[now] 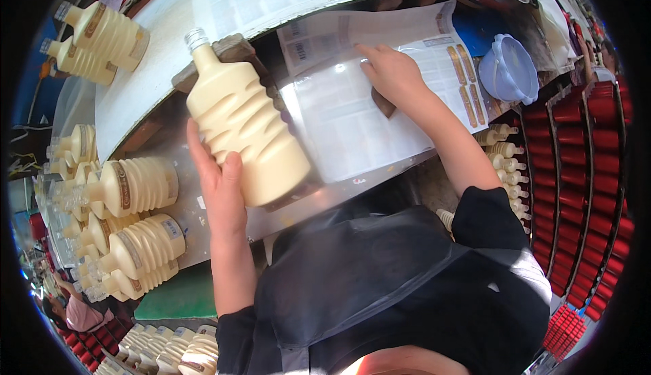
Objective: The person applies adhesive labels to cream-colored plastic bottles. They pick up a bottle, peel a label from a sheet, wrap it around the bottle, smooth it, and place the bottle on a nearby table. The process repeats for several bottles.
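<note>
**Steadying a ribbed bottle while I reach for a label sheet**

Holding the cream ribbed bottle [241,127] tilted over the middle of the counter [169,49], I have my left hand [220,185] wrapped round its lower side, thumb on the front, fingers behind and out of sight. My right hand [393,73] lies flat on the glossy label sheet [352,117] farther right, fingers spread and pressing, gripping nothing that I can see.

I judge this to be the labelling step: the bottle looks bare, while the labelled bottles [139,185] lie stacked at the left. The next move seems to call for lifting one label cleanly and setting it square on the ribs.

A brown object under my right palm is mostly hidden. Whether the bottle's base rests on the wooden block [227,49] I cannot tell. The small bottles [505,158] at right are partly cut off by my arm.
</note>
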`<state>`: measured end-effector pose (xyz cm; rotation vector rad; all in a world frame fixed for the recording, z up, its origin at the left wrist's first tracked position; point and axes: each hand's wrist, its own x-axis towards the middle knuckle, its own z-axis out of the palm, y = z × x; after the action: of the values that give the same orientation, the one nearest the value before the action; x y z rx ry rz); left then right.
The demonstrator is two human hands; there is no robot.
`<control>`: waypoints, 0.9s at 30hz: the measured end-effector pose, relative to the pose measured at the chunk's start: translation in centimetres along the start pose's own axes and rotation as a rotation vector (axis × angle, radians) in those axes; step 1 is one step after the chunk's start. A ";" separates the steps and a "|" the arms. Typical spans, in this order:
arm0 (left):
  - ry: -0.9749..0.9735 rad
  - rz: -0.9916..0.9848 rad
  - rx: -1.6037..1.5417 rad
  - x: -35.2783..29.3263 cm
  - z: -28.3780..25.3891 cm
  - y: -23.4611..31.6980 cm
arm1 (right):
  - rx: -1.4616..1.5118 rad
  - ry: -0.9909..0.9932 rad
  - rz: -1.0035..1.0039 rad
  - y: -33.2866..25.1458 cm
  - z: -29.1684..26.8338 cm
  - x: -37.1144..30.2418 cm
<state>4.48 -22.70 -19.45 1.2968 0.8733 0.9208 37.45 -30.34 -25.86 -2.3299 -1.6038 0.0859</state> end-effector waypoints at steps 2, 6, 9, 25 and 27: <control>0.001 0.011 0.081 -0.1 0.2 -0.2 | -0.019 -0.019 -0.031 0.1 -0.1 0.9; 0.013 0.014 0.111 -0.1 0.3 -0.4 | -0.091 -0.069 -0.073 -0.2 -0.1 2.2; 0.012 0.014 0.109 -0.1 0.2 -0.4 | -0.119 -0.110 -0.070 -0.5 0.2 2.1; 0.020 0.017 0.015 -0.1 -0.2 -1.4 | 0.042 -0.141 0.152 1.4 -2.9 -4.7; -0.008 0.027 -0.029 -0.2 -0.1 -1.4 | -0.016 -0.033 0.275 3.6 -4.1 -6.6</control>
<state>4.42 -22.92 -20.88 1.2889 0.8347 0.9454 39.16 -38.50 -23.87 -2.5606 -1.2921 0.1733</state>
